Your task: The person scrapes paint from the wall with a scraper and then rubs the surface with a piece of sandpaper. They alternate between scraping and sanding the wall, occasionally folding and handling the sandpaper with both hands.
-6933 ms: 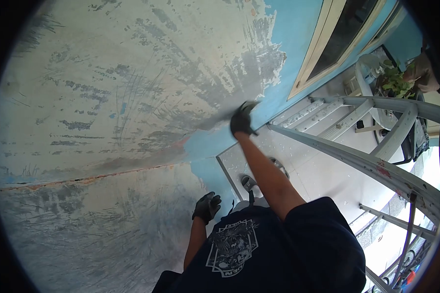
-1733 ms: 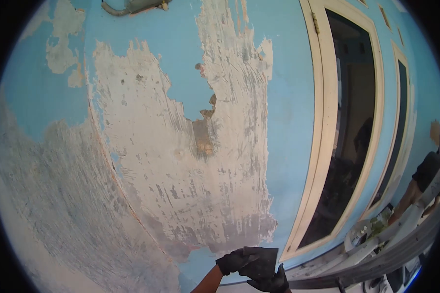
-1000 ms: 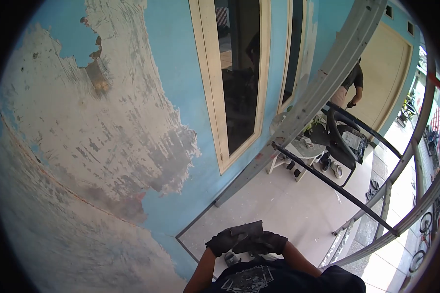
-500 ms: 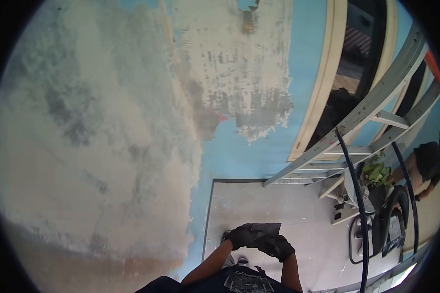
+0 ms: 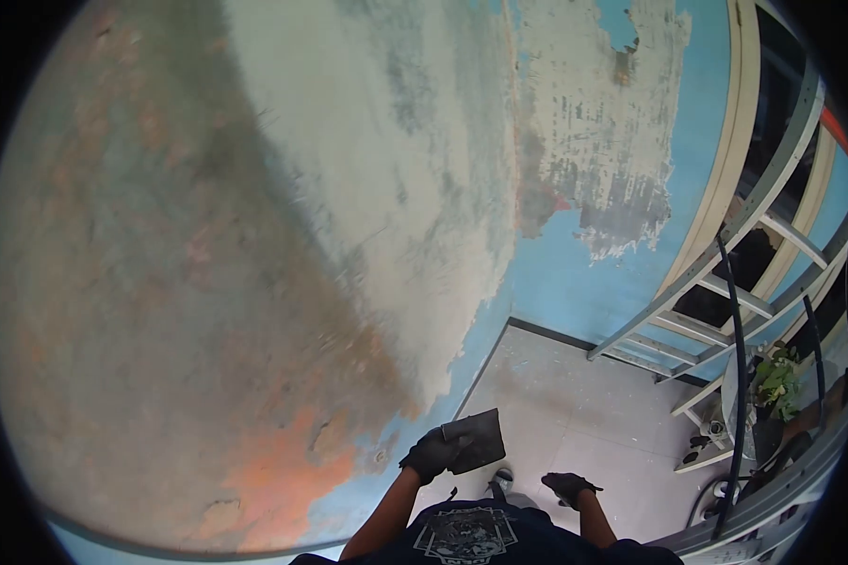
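Observation:
My left hand point(image 5: 432, 456), in a black glove, grips a dark rectangular sheet of sandpaper point(image 5: 479, 441) by its left edge. The sheet is held out flat in front of my body, close to the wall's foot. My right hand point(image 5: 569, 488), gloved as well, hangs apart from it over the floor, loosely bent with nothing seen in it. To the left stands a wall point(image 5: 424, 282) with a pale, scraped filler patch over blue paint. Brown and orange worn areas point(image 5: 292, 471) spread across its lower left.
A metal ladder point(image 5: 754, 212) leans along the right side beside a window frame point(image 5: 725, 160). Past its dark rails are a potted plant point(image 5: 778, 381) and a small stand point(image 5: 697, 410). The pale floor point(image 5: 556, 386) has white specks.
Both hands were together on the sheet. Now my right hand has let go and moved away to the right, while my left keeps the sheet. The view has turned left.

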`<state>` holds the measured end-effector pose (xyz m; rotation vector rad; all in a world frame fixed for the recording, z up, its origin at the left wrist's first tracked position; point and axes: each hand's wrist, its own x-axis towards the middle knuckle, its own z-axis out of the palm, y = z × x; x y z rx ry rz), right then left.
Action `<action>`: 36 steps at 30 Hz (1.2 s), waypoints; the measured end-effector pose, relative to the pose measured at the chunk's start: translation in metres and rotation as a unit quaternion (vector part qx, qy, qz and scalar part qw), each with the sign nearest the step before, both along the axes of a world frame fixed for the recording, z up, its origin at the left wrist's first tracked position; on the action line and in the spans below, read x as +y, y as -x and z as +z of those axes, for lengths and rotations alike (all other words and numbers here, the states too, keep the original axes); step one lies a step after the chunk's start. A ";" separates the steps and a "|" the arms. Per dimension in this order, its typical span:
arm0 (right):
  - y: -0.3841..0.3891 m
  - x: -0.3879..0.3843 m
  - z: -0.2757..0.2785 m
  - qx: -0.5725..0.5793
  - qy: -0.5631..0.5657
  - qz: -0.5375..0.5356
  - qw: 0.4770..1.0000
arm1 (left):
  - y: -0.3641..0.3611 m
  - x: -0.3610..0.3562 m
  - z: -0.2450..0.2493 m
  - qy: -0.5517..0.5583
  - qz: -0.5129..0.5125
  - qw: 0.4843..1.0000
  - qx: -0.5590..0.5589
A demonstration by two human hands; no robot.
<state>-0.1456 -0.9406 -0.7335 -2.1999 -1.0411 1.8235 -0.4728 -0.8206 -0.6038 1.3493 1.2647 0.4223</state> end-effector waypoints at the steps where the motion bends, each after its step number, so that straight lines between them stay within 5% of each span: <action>1: -0.003 -0.007 -0.029 -0.089 0.009 0.159 0.983 | 0.015 -0.017 -0.004 -0.001 0.010 1.000 0.001; 2: -0.008 -0.018 -0.059 -0.175 0.017 0.311 0.934 | 0.030 -0.034 -0.012 -0.019 0.020 0.999 -0.016; 4: -0.012 -0.055 -0.102 -0.237 0.086 0.375 0.892 | 0.061 -0.079 -0.033 -0.035 0.034 0.998 -0.030; 6: 0.016 -0.097 -0.073 -0.265 0.186 0.400 0.858 | 0.084 -0.123 -0.038 -0.136 0.079 0.986 -0.050; 10: 0.001 -0.155 -0.139 -0.294 0.237 0.479 0.792 | 0.136 -0.214 -0.041 0.027 0.126 0.991 -0.044; 14: -0.019 -0.169 -0.212 -0.322 0.261 0.539 0.733 | 0.162 -0.284 -0.053 0.049 0.204 0.976 -0.060; 17: -0.011 -0.172 -0.173 -0.289 0.229 0.539 0.758 | 0.183 -0.325 -0.108 0.043 0.314 0.944 -0.085; 24: -0.021 -0.178 -0.163 -0.259 0.208 0.594 0.733 | 0.151 -0.382 -0.088 0.045 0.439 0.872 -0.212; 29: -0.008 -0.187 -0.191 -0.286 0.157 0.643 0.693 | 0.124 -0.429 -0.099 0.059 0.409 0.889 -0.198; 30: 0.005 -0.184 -0.133 -0.282 0.156 0.654 0.684 | 0.115 -0.437 -0.079 0.057 0.412 0.884 -0.212; 34: 0.018 -0.190 -0.105 -0.350 0.120 0.610 0.701 | 0.109 -0.481 -0.073 0.036 0.403 0.894 -0.195; 36: 0.028 -0.195 -0.095 -0.363 0.140 0.632 0.670 | 0.108 -0.509 -0.061 0.022 0.401 0.902 -0.158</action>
